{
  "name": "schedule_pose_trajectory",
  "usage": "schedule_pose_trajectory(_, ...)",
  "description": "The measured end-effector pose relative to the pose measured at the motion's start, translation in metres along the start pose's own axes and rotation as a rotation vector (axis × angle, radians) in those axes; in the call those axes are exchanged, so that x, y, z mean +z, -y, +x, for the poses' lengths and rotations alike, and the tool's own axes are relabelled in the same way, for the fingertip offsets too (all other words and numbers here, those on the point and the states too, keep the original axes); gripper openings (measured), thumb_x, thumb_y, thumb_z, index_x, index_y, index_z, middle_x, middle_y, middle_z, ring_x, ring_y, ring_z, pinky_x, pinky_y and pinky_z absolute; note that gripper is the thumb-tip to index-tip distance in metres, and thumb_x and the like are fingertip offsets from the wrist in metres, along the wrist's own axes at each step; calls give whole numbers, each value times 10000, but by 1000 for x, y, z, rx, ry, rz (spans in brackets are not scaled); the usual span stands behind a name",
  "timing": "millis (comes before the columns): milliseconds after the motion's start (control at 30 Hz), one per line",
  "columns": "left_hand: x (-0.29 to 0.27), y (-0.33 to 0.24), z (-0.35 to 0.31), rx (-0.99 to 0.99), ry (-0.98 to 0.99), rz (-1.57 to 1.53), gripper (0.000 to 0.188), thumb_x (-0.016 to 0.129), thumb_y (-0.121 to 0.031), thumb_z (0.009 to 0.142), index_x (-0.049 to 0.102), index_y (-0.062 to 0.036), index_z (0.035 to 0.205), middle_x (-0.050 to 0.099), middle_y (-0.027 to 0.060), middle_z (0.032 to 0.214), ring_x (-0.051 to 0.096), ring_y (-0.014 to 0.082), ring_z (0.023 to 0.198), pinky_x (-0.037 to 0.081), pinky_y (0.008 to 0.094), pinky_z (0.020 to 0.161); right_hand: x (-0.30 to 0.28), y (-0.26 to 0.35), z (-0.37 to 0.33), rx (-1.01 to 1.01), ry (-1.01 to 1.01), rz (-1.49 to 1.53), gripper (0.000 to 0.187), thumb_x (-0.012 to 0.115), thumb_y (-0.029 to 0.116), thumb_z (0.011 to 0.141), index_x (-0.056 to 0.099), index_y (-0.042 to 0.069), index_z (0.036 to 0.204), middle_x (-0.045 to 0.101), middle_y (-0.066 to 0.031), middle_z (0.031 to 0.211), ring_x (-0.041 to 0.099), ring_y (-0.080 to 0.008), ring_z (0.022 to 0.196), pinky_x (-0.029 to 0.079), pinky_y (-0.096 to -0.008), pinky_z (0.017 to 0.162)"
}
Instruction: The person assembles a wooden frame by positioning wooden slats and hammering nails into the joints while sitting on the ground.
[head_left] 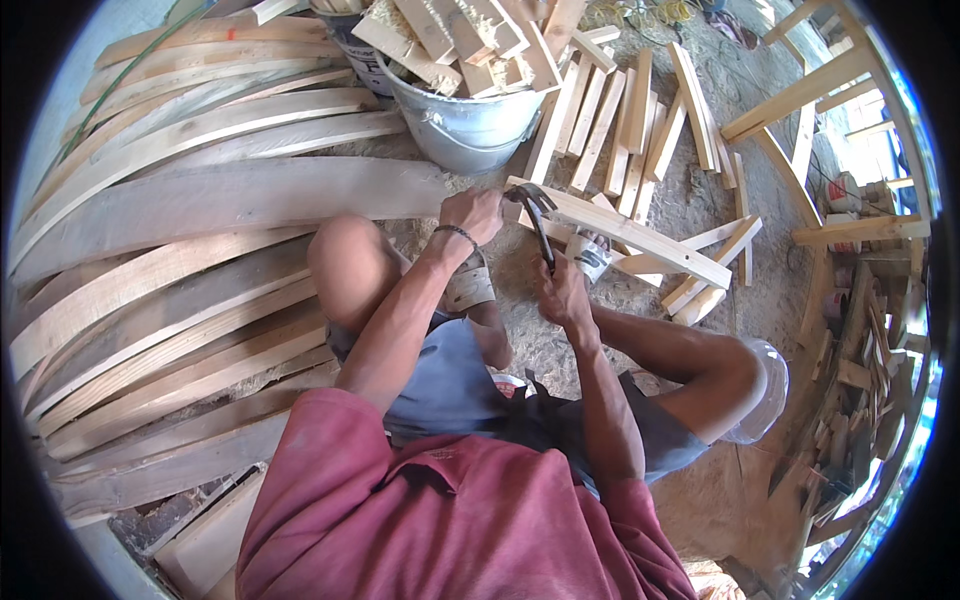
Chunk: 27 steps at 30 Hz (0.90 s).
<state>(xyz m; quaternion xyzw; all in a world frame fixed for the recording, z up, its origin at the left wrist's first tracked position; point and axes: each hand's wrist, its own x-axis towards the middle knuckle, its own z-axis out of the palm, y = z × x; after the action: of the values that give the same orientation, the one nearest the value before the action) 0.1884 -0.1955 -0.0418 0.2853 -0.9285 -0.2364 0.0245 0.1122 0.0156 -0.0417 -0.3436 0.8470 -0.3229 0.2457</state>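
Note:
My right hand [563,293] is wrapped round the handle of a dark claw hammer [543,232]. The hammer's head is up by the near end of a pale wooden beam [640,236], which slants away to the right. Just left of that head, my left hand [472,215] is closed, with a dark bracelet at its wrist. Whatever its fingers grip is hidden. Under the beam, near my right hand, shows a foot in a light sandal [588,256].
Long curved planks [230,200] lie stacked on the left. A metal bucket [470,125] full of wood offcuts stands ahead. Cut wooden pieces [610,130] lie on the floor beyond the beam. At the right are a wooden frame [800,95] and a scrap pile [860,390].

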Motion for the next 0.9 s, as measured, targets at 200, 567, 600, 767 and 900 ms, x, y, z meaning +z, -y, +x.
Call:
schedule_pose_trajectory(200,-10,-10,1,-46,46,5,198,519,-178,914,685,-70,916,712,217,866,709,383,826,571,477,721,-73,94,9,176,46,96,399,550,371,1000,593,-15,912,628,-266,702,639,-425,654,479,-502,631)
schedule_pose_trajectory(567,-7,-14,1,-35,5,-19,173,531,-175,904,680,-88,899,711,191,820,708,382,797,566,491,712,-64,77,1,-124,-90,80,260,539,235,990,537,-7,1085,635,-267,719,638,-489,670,493,-515,592)
schedule_pose_trajectory(600,-10,-16,1,-43,4,-20,168,534,-171,901,682,-91,893,711,191,819,708,381,793,567,490,711,-51,57,8,-117,-64,-12,258,531,241,994,532,-6,1072,631,-276,716,627,-501,676,485,-534,592)
schedule_pose_trajectory(767,-7,-7,-3,2,26,20,232,523,-239,965,679,-71,1002,691,243,849,684,422,820,543,523,706,-58,57,13,54,-122,53,294,508,279,1019,544,-8,968,594,-257,658,600,-451,614,455,-521,581)
schedule_pose_trajectory(900,-12,-8,-5,-55,47,4,224,532,-239,960,680,-76,1003,694,228,858,681,420,820,543,522,712,-101,100,5,-53,-206,119,344,514,308,1024,539,-14,905,548,-211,610,546,-317,536,430,-465,546)
